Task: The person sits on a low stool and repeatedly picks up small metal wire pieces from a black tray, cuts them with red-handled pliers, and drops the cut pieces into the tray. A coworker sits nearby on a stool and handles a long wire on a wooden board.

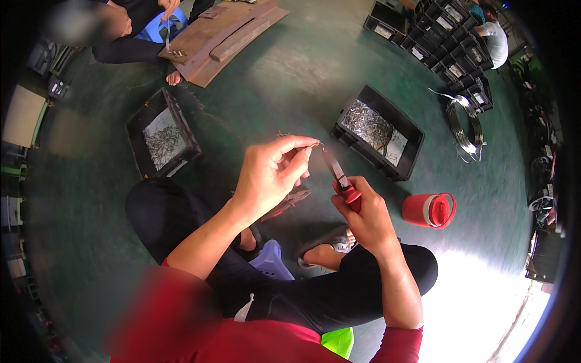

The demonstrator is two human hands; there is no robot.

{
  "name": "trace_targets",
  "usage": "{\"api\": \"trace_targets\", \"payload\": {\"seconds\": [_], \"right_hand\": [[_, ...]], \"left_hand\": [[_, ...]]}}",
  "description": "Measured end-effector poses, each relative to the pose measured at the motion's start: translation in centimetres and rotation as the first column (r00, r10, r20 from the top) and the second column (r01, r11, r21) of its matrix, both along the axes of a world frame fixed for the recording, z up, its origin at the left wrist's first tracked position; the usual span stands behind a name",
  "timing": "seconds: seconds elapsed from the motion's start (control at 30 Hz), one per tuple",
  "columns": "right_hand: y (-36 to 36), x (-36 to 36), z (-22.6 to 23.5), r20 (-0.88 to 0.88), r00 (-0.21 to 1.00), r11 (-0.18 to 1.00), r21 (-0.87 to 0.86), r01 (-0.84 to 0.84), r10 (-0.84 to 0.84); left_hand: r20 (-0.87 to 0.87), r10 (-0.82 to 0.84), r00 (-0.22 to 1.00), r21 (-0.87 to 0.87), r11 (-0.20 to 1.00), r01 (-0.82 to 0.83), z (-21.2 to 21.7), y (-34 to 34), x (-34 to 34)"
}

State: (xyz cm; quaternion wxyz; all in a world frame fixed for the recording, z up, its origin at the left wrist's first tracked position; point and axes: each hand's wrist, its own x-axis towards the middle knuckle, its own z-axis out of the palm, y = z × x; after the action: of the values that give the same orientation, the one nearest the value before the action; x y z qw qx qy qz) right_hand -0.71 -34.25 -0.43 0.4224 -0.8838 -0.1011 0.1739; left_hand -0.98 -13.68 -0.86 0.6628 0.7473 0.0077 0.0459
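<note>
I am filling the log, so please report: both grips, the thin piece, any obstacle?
Left grip: pinching thin piece at fingertips. Right grip: closed around red-handled pliers, tip near the piece; contact unclear. No obstacle seen between them.

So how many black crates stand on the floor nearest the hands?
2: left crate, to the left of the left hand; right crate, beyond the right hand. None seems hidden nearby.
</note>
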Motion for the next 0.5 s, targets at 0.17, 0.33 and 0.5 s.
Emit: {"api": "trace_targets", "payload": {"seconds": [0.17, 0.33, 0.5], "right_hand": [[0.3, 0.5, -0.4, 0.117, 0.993, 0.998, -0.057, 0.009, -0.002], [0.3, 0.4, -0.2, 0.078, 0.996, 0.992, -0.120, 0.043, -0.033], [0.8, 0.3, -0.3, 0.061, 0.995, 0.994, -0.069, 0.084, -0.080]], "left_hand": [[0.223, 0.006, 0.975, 0.233, 0.971, -0.059, -0.5, -0.1, 0.4], [0.015, -0.048, 0.999, -0.064, 0.997, 0.049, -0.7, 0.3, 0.5], [-0.059, -0.215, 0.975, -0.224, 0.955, 0.197, -0.8, 0.7, 1.0]]}}
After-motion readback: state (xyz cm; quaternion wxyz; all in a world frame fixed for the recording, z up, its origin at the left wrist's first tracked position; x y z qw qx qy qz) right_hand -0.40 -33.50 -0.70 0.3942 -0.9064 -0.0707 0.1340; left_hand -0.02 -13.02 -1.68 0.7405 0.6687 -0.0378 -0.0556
